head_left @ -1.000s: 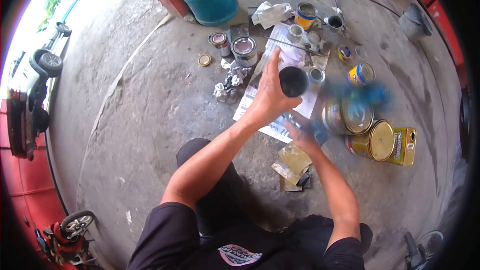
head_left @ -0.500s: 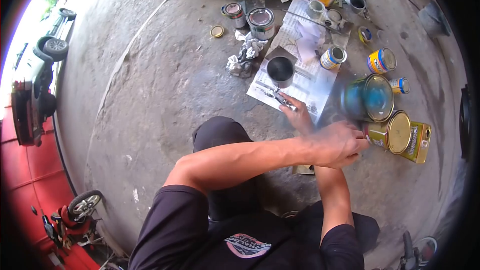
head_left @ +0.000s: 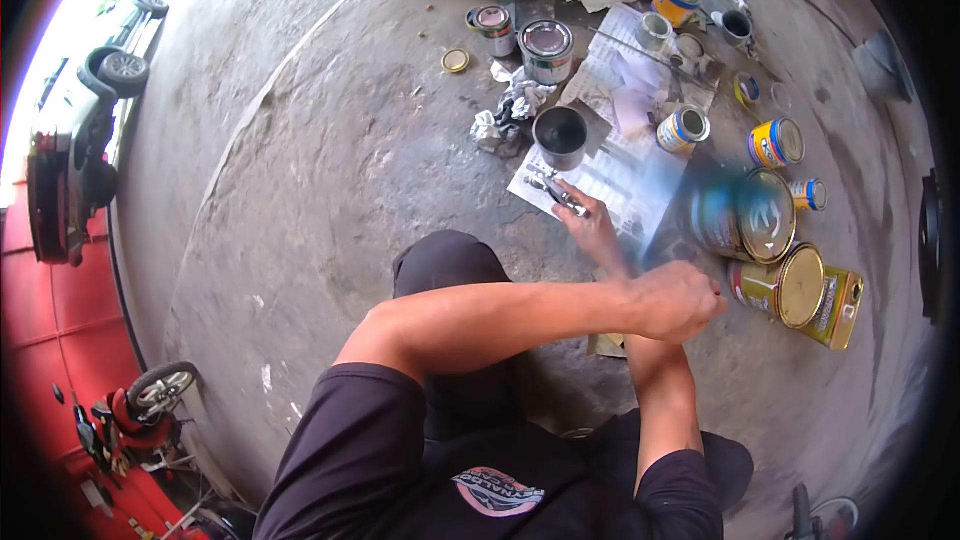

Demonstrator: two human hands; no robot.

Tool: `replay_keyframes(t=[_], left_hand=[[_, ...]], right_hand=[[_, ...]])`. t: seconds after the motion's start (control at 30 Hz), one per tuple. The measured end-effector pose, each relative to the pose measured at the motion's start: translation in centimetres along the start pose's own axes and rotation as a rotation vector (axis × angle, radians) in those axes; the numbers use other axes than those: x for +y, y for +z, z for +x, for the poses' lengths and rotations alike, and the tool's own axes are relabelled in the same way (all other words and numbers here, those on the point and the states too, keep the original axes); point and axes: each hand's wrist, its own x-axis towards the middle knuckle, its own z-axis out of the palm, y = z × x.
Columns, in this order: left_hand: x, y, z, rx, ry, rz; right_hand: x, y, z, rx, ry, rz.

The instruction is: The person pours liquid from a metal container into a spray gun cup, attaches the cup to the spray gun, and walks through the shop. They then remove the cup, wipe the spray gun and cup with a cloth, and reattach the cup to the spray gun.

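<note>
My right hand grips a metal spray gun by its handle, low over the newspaper. The gun's round dark grey cup faces up, with a dark inside. Above my right forearm, my left arm crosses from the left. At its end my left hand is closed, just left of a gold-lidded tin; whatever its fingers hold, if anything, I cannot make out. A large tin stands beyond that one, its left side lost in a bluish blur.
A rectangular tin stands at the right. Several paint cans, such as a yellow-and-blue one and a lidded one, are spread around the newspaper. Crumpled rags lie left of it. A motorcycle is at the lower left.
My left hand has drawn slightly back from the gold-lidded tin and its fingers look more curled. The view has shifted a little; my right hand still holds the spray gun.
</note>
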Motion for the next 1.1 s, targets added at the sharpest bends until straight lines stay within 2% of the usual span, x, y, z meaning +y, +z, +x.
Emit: replay_keyframes(t=[0.17,0.23,0.27,0.33,0.37,0.53,0.57,0.63,0.9,0.97,1.1], left_hand=[[-0.5,0.7,-0.1,-0.023,0.018,-0.001],[-0.5,0.8,0.0,-0.03,-0.004,-0.002],[-0.5,0.9,0.0,-0.045,-0.019,-0.001],[-0.7,1.1,0.0,-0.033,0.001,0.003],[-0.7,1.3,0.1,-0.023,0.017,0.011],[-0.6,1.8,0.7,-0.024,0.008,0.034],[-0.5,1.8,0.7,-0.028,0.02,0.034],[-0.5,2.1,0.8,0.013,0.032,0.035],[-0.5,1.9,0.6,0.099,0.106,0.025],[-0.6,2.2,0.8,0.128,0.124,0.018],[-0.5,1.9,1.0,0.144,0.115,0.027]], right_hand=[[-0.9,1.4,1.3,-0.054,0.039,0.046],[-0.7,2.2,2.0,-0.007,-0.131,-0.004],[-1.1,2.2,2.1,-0.01,-0.131,-0.005],[-1.8,1.9,2.2,-0.123,0.06,0.061],[-1.7,1.9,2.2,-0.129,0.063,0.054],[-2.0,2.7,3.0,-0.001,-0.128,-0.036],[-2.0,2.8,3.2,-0.026,-0.12,-0.038],[-2.1,3.1,4.2,0.119,-0.246,-0.112],[-5.0,2.4,6.4,0.058,-0.167,-0.143],[-5.0,2.4,7.0,0.094,-0.262,-0.227],[-6.0,2.2,7.7,0.085,-0.29,-0.232]])
